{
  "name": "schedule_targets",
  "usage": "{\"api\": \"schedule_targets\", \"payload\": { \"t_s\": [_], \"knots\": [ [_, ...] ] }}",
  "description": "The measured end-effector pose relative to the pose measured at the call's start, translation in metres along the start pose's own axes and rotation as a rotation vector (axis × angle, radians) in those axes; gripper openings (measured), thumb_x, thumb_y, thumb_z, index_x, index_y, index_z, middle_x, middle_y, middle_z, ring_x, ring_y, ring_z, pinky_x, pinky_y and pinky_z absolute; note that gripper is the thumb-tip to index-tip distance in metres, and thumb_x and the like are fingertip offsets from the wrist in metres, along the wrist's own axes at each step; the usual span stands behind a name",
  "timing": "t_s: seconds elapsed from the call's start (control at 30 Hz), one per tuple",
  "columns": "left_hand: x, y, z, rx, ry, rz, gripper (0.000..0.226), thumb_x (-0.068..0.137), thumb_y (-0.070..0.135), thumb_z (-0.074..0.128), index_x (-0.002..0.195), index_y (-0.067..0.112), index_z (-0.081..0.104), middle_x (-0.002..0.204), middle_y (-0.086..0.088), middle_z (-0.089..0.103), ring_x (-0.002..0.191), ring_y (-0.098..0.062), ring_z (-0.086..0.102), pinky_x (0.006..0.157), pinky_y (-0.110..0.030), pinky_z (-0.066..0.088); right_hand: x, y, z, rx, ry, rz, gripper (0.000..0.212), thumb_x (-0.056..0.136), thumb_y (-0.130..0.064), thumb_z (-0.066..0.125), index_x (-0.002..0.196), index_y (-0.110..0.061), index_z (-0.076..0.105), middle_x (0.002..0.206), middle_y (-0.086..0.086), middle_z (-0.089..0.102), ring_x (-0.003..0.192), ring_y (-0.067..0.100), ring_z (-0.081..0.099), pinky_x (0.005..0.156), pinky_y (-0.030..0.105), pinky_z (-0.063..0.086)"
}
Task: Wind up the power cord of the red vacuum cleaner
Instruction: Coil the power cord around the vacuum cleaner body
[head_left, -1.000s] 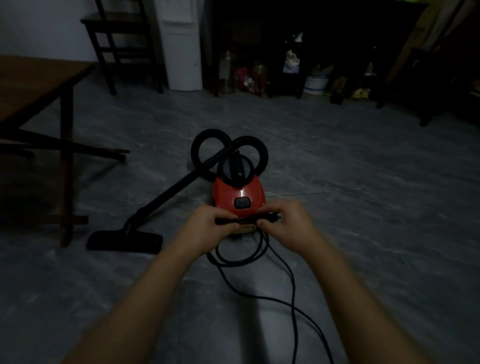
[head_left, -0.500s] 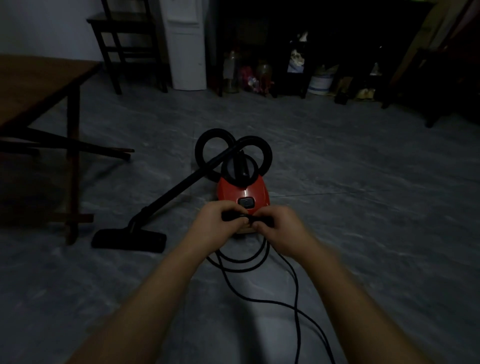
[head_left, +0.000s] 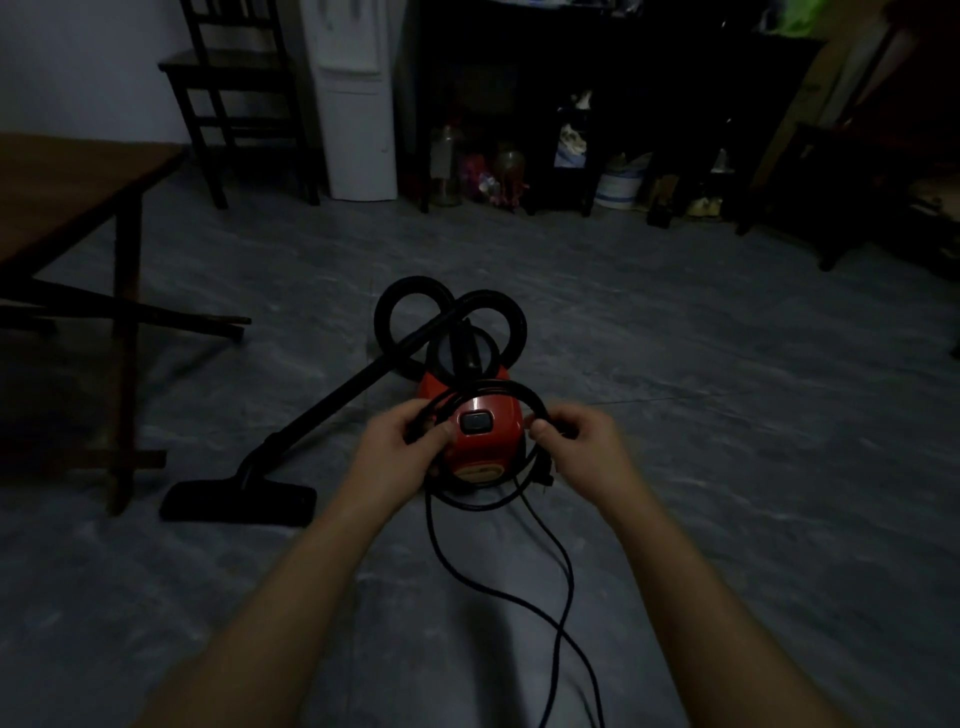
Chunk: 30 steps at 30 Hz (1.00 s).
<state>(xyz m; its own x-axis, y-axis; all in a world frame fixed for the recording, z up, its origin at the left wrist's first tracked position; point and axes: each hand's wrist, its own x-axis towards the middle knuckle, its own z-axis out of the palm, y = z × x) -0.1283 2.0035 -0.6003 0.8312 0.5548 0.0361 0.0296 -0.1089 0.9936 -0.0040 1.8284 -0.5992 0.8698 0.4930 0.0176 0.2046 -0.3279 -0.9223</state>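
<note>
The red vacuum cleaner (head_left: 485, 447) stands on the grey floor straight ahead, its black hose (head_left: 410, 317) looped behind it. A coil of the black power cord (head_left: 488, 387) is held open as a ring around the red body. My left hand (head_left: 402, 441) grips the coil's left side and my right hand (head_left: 574, 441) grips its right side. The rest of the cord (head_left: 561, 587) trails from under the coil along the floor toward me and out of the bottom edge.
The vacuum's black wand and floor nozzle (head_left: 239, 501) stretch out to the left. A wooden table (head_left: 78, 187) stands at far left, a dark chair (head_left: 239, 93) and white appliance (head_left: 353, 104) behind. Dark shelving with jars (head_left: 571, 130) lines the back wall.
My hands, which were close together pinching the cord in front of the vacuum, have moved apart and forward, spreading the coil into a ring over the red body.
</note>
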Motion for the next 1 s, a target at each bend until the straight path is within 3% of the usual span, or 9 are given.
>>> {"api": "schedule_targets", "payload": {
  "t_s": [0.13,0.27,0.37,0.47,0.63,0.83,1.0],
  "knots": [
    [-0.003,-0.004,0.001,0.153,-0.047,0.1,0.027,0.095,0.011,0.06,0.093,0.036,0.068,0.074,0.012,0.067,0.067,0.003,0.062,0.064,-0.009,0.046,0.0,0.007,0.003,-0.141,-0.037,0.007,0.02,0.093,-0.015,0.066,0.111,-0.018,0.073,0.098,-0.002,0.073,0.087,0.01,0.068,0.074,0.024,0.051],
    [-0.004,-0.005,0.001,0.218,-0.108,0.065,0.02,0.098,0.014,0.057,0.099,0.029,0.07,0.075,0.014,0.066,0.06,0.005,0.06,0.06,-0.01,0.044,-0.006,0.001,0.003,-0.268,-0.056,-0.072,0.025,0.091,-0.014,0.066,0.115,-0.019,0.073,0.105,-0.009,0.07,0.089,0.001,0.063,0.077,0.016,0.05],
    [-0.006,-0.003,0.001,0.225,-0.142,0.032,0.02,0.098,0.013,0.057,0.105,0.025,0.071,0.084,0.015,0.067,0.069,0.004,0.063,0.062,-0.008,0.045,-0.012,-0.009,0.004,-0.287,-0.049,-0.116,0.023,0.092,-0.018,0.067,0.114,-0.02,0.073,0.101,-0.014,0.064,0.074,-0.011,0.056,0.066,0.001,0.043],
    [-0.008,0.0,0.003,0.212,-0.188,0.019,0.022,0.097,0.012,0.059,0.109,0.025,0.072,0.091,0.013,0.07,0.072,0.006,0.066,0.061,-0.01,0.047,-0.015,-0.013,0.009,-0.299,-0.079,-0.193,0.025,0.089,-0.022,0.07,0.113,-0.027,0.072,0.097,-0.018,0.056,0.075,-0.016,0.052,0.064,0.003,0.038],
    [-0.011,0.005,0.005,0.167,-0.217,0.0,0.02,0.095,0.009,0.061,0.108,0.017,0.073,0.089,0.008,0.072,0.07,0.009,0.065,0.06,-0.008,0.046,-0.012,-0.008,0.015,-0.355,-0.157,-0.227,0.027,0.09,-0.024,0.068,0.116,-0.03,0.071,0.111,-0.007,0.061,0.087,-0.005,0.053,0.07,0.008,0.035],
    [-0.008,0.004,0.004,0.127,-0.114,-0.034,0.014,0.091,0.011,0.067,0.101,0.015,0.075,0.098,-0.003,0.074,0.088,-0.011,0.07,0.067,-0.014,0.051,-0.012,-0.012,0.018,-0.106,-0.194,-0.116,0.013,0.092,-0.02,0.068,0.103,-0.015,0.073,0.088,-0.01,0.068,0.069,-0.012,0.062,0.061,0.007,0.045],
    [-0.007,0.01,0.002,0.068,-0.05,-0.062,0.012,0.087,0.013,0.071,0.098,0.019,0.074,0.097,-0.006,0.074,0.083,-0.015,0.07,0.071,-0.025,0.057,-0.01,-0.013,0.018,-0.002,-0.177,-0.11,0.009,0.095,-0.019,0.064,0.092,-0.018,0.073,0.087,-0.001,0.071,0.076,-0.002,0.066,0.069,0.015,0.052]
  ]
}}
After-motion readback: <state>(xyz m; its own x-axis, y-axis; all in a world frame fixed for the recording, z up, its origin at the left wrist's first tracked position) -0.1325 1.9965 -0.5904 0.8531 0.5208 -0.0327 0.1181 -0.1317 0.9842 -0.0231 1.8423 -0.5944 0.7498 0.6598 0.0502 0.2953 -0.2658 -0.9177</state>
